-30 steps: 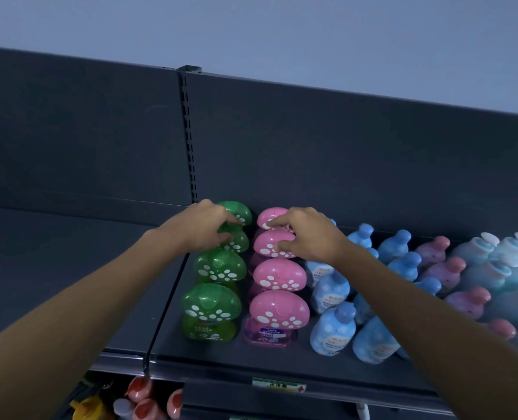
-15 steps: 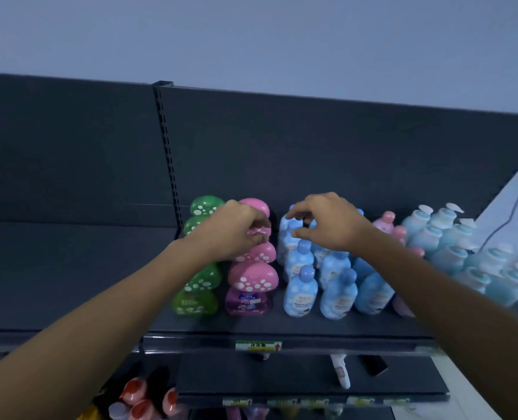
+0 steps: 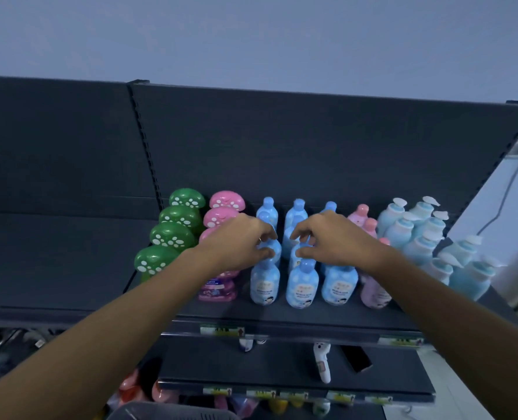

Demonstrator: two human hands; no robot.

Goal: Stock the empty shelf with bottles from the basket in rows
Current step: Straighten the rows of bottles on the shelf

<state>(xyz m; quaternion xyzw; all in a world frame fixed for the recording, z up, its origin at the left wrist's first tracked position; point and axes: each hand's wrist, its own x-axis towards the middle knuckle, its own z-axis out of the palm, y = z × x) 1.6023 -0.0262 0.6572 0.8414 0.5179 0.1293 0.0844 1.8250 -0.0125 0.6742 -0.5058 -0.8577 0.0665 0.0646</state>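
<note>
Both bare arms reach up from the bottom corners to the dark grey metal shelf (image 3: 297,316), where plastic bottles stand upright in rows running front to back. The left hand (image 3: 236,244) hovers over the leftmost row of pale blue round-capped bottles (image 3: 265,283), its fingers (image 3: 267,233) curled narrowly around the cap of the second bottle from the front; thumb and forefinger pinch toward each other, though whether they grip the cap firmly cannot be told. The right hand (image 3: 336,241) is over the next blue row (image 3: 301,286), its fingers (image 3: 298,234) bent in a narrow claw with the thumb just beside the cap of a middle bottle, touching or nearly touching it.

At the far left of the filled section stands a row of four green bottles with white-spotted mushroom-shaped caps (image 3: 173,234), and just beside it a row of pink bottles with the same spotted caps (image 3: 226,204), partly hidden by the left wrist. To the right of the blue rows are a third blue row (image 3: 339,284), pale pink and lilac bottles (image 3: 364,216), then a cluster of light blue pump bottles with white nozzles (image 3: 415,228). The shelf section to the left is bare.

Below, lower shelves carry price tags (image 3: 221,331) along their edges, and the dark rim of a basket (image 3: 173,412) shows at the bottom edge.
</note>
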